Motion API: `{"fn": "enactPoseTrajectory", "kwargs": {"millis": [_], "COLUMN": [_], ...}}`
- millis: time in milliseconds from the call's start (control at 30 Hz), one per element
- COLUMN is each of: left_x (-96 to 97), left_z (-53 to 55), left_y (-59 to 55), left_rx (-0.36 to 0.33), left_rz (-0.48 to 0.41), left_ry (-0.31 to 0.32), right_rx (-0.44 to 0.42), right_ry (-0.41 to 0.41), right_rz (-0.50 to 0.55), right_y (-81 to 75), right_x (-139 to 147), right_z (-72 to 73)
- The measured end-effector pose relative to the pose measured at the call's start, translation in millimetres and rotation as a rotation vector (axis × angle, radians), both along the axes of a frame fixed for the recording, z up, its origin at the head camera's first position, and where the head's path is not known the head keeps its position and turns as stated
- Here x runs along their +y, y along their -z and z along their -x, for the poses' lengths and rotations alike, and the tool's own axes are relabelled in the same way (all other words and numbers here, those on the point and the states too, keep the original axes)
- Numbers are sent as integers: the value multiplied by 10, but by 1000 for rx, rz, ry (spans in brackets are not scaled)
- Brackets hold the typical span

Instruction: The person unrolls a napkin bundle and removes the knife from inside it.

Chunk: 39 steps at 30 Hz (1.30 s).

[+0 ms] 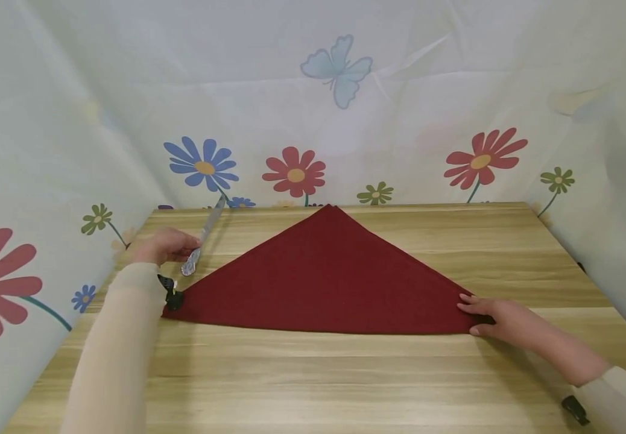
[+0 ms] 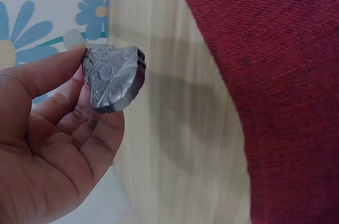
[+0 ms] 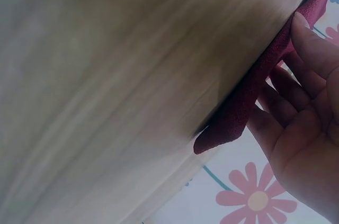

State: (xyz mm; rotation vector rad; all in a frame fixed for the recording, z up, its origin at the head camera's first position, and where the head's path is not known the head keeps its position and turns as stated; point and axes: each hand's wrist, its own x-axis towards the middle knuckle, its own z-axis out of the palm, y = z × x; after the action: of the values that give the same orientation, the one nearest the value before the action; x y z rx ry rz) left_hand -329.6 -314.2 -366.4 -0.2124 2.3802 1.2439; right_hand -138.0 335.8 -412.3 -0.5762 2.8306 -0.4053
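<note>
My left hand [image 1: 172, 243] pinches a table knife [image 1: 213, 222] between thumb and fingers, off the table's left part. The blade points away, and its ornate silver handle [image 2: 114, 78] faces the left wrist camera. A dark red cloth napkin [image 1: 324, 277], folded into a triangle, lies flat with its peak at the far edge. At the napkin's right corner is my right hand [image 1: 508, 319]. Its thumb [image 3: 312, 38] lies on one side of the red cloth [image 3: 238, 107] and the fingers on the other. The napkin's left corner is partly hidden by the left wrist camera.
The wood-grain table [image 1: 313, 386] carries the napkin. A pale backdrop [image 1: 226, 48] printed with flowers and a butterfly rises behind and beside it. A small black device [image 1: 576, 410] sits at my right wrist.
</note>
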Motion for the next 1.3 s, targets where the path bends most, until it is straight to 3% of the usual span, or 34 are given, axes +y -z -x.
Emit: {"fn": "enactPoseTrajectory", "kwargs": {"millis": [433,800,1300], "left_x": [86,119,50], "left_z": [20,28,152], "left_y": [77,159,362], "left_rx": [15,29,75], "left_rz": [20,88,88], "left_ry": [-68,-104,-139], "right_rx": [18,4,-6], "right_ry": [-15,-1,7], "right_rz": [14,7,12], "right_y": [12,20,6], "right_x": [2,11,4], "right_z": [-16,-10,3]}}
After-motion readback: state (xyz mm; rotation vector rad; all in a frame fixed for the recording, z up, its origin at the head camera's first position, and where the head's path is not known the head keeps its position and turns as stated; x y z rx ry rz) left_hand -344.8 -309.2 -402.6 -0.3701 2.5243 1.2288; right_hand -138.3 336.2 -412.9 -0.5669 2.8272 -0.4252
